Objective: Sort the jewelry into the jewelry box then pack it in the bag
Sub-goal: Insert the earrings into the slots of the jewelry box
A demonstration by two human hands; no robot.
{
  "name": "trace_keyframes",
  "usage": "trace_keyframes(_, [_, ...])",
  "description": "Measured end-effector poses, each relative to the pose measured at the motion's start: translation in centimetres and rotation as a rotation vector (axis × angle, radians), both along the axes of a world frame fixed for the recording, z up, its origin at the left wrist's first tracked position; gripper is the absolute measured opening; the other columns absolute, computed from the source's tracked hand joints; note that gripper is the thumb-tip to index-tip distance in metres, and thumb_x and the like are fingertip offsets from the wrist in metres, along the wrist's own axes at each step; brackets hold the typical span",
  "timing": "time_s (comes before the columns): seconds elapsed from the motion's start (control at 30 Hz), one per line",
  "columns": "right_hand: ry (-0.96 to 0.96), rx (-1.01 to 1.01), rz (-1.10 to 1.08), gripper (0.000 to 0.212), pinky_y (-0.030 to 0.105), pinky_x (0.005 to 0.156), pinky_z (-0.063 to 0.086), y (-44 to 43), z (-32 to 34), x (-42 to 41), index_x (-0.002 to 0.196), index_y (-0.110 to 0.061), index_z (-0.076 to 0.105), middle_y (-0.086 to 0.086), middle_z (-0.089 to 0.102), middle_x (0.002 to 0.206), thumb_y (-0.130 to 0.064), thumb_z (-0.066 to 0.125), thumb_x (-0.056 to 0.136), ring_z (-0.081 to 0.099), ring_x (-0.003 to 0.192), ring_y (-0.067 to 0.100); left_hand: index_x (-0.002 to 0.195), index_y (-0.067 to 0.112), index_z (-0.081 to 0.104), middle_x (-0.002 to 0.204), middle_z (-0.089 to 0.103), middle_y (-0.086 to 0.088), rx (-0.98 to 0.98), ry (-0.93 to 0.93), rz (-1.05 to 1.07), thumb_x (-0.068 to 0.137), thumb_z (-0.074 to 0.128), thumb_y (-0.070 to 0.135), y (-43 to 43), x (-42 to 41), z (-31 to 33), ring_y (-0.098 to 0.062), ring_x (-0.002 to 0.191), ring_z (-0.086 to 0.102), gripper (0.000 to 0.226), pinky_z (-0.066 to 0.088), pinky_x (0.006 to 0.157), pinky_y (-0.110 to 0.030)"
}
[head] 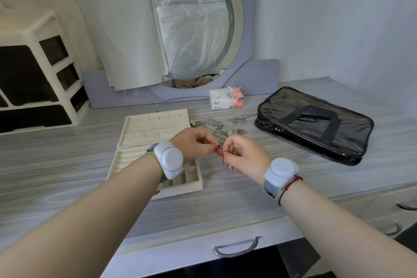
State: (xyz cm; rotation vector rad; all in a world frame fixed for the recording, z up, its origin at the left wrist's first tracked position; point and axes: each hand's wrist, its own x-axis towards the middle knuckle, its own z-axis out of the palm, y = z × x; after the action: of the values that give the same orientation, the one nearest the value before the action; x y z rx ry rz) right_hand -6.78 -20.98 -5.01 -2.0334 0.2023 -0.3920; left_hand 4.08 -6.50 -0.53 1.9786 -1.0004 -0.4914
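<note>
Two bare forearms reach in from the bottom edge, above a drawer handle [235, 248] in the front of the worktop [67, 165]. Each wrist carries a round grey-white device [169, 159], and the right wrist has also a thin red cord [291, 185].

The left hand [194, 145] and the right hand [243, 153] meet just to the right of the jewelry box [155, 135], a little above the worktop. Both grips are closed on one small silver piece [220, 150]: thumb and forefinger of each hand pinch it from its own side, and the other fingers are curled (the nails are painted red). What kind of piece it is I cannot tell; it is too small.

The jewelry box is cream coloured and lies open, its lid laid back flat behind the tray with compartments. The left wrist covers part of this tray.

Beyond the hands, just right of the box lid, silver chains [216, 125] lie spread in a loose heap on the worktop. Further to the right of the box lies a black glossy bag [316, 124], flat, with its handle on top. Behind the box and a little to the right stands a small tissue pack [226, 98], and behind the box a round mirror [187, 82], mostly covered with paper and plastic sheet. Well to the left of the box stands a cream drawer organizer [45, 74].
</note>
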Motion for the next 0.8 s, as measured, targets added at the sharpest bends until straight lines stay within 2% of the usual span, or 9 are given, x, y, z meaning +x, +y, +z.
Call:
trace_keyframes(0.07, [0.005, 0.014, 0.0, 0.012, 0.039, 0.06, 0.054, 0.4, 0.1, 0.1, 0.075, -0.017, 0.054, 0.015, 0.066, 0.069, -0.009, 0.061, 0.08, 0.063, 0.059, 0.024, 0.067, 0.026, 0.062, 0.084, 0.072, -0.008, -0.035, 0.062, 0.022, 0.068, 0.07, 0.022, 1.1, 0.0, 0.2, -0.013, 0.077, 0.063, 0.009, 0.048, 0.073, -0.028])
trace_keyframes(0.13, [0.023, 0.02, -0.005, 0.015, 0.044, 0.066, 0.055, 0.9, 0.3, 0.2, 0.072, -0.019, 0.053, 0.012, 0.068, 0.068, -0.009, 0.061, 0.079, 0.067, 0.063, 0.027, 0.063, 0.025, 0.06, 0.086, 0.074, -0.01, -0.046, 0.118, 0.045, 0.058, 0.065, 0.027, 2.6, 0.2, 0.4, -0.024, 0.083, 0.066, 0.008, 0.049, 0.074, -0.039])
trace_keyframes(0.2, [0.048, 0.011, 0.008, 0.017, 0.046, 0.07, 0.055, 1.6, 0.5, 0.5, 0.071, -0.02, 0.052, 0.01, 0.069, 0.066, -0.009, 0.062, 0.08, 0.067, 0.062, 0.025, 0.066, 0.018, 0.058, 0.082, 0.074, -0.009, -0.025, 0.135, 0.061, 0.064, 0.063, 0.016, 4.1, 0.6, 0.5, -0.023, 0.077, 0.067, 0.006, 0.05, 0.077, -0.046])
trace_keyframes(0.3, [0.051, -0.01, 0.039, 0.02, 0.047, 0.067, 0.055, 3.0, 0.8, 1.2, 0.069, -0.02, 0.051, 0.007, 0.066, 0.063, -0.007, 0.062, 0.08, 0.066, 0.06, 0.025, 0.073, 0.008, 0.056, 0.079, 0.074, -0.011, 0.0, 0.113, 0.114, 0.079, 0.062, 0.0, 6.6, 1.4, 0.6, -0.018, 0.068, 0.065, 0.012, 0.054, 0.076, -0.038])
trace_keyframes(0.37, [0.057, -0.035, 0.063, 0.02, 0.046, 0.064, 0.055, 4.0, 1.1, 1.6, 0.071, -0.019, 0.051, 0.004, 0.062, 0.061, -0.004, 0.06, 0.081, 0.064, 0.059, 0.024, 0.077, 0.004, 0.058, 0.08, 0.074, -0.011, 0.011, 0.126, 0.145, 0.081, 0.066, 0.001, 8.2, 1.8, 0.6, -0.017, 0.066, 0.065, 0.01, 0.055, 0.068, -0.027])
trace_keyframes(0.47, [0.08, -0.091, 0.108, 0.013, 0.043, 0.062, 0.055, 5.5, 1.5, 2.4, 0.076, -0.014, 0.052, 0.005, 0.062, 0.063, -0.004, 0.057, 0.083, 0.063, 0.057, 0.023, 0.077, 0.004, 0.06, 0.084, 0.075, -0.011, 0.004, 0.175, 0.224, 0.079, 0.072, 0.004, 10.6, 2.6, 0.7, -0.014, 0.065, 0.067, 0.012, 0.056, 0.063, -0.02])
trace_keyframes(0.6, [0.087, -0.158, 0.143, 0.015, 0.036, 0.056, 0.053, 7.9, 1.8, 3.6, 0.074, -0.019, 0.052, 0.01, 0.066, 0.069, -0.009, 0.057, 0.085, 0.062, 0.054, 0.016, 0.08, -0.002, 0.065, 0.082, 0.075, -0.01, -0.023, 0.21, 0.372, 0.077, 0.073, 0.003, 13.4, 3.6, 0.5, -0.013, 0.067, 0.07, 0.01, 0.056, 0.059, -0.017])
trace_keyframes(0.7, [0.095, -0.185, 0.164, 0.017, 0.036, 0.056, 0.053, 9.4, 1.8, 4.4, 0.073, -0.024, 0.052, 0.009, 0.067, 0.071, -0.012, 0.057, 0.084, 0.062, 0.054, 0.013, 0.083, -0.005, 0.066, 0.082, 0.074, -0.013, -0.034, 0.217, 0.439, 0.078, 0.072, 0.002, 14.9, 4.1, 0.1, -0.013, 0.068, 0.07, 0.011, 0.057, 0.061, -0.018])
trace_keyframes(0.8, [0.124, -0.213, 0.175, 0.01, 0.028, 0.054, 0.047, 10.6, 1.6, 5.2, 0.077, -0.019, 0.054, 0.008, 0.068, 0.072, -0.012, 0.058, 0.084, 0.061, 0.056, 0.011, 0.078, -0.003, 0.063, 0.083, 0.072, -0.018, -0.056, 0.209, 0.454, 0.078, 0.07, -0.003, 15.9, 4.6, -0.6, -0.014, 0.065, 0.07, 0.007, 0.057, 0.06, -0.018])
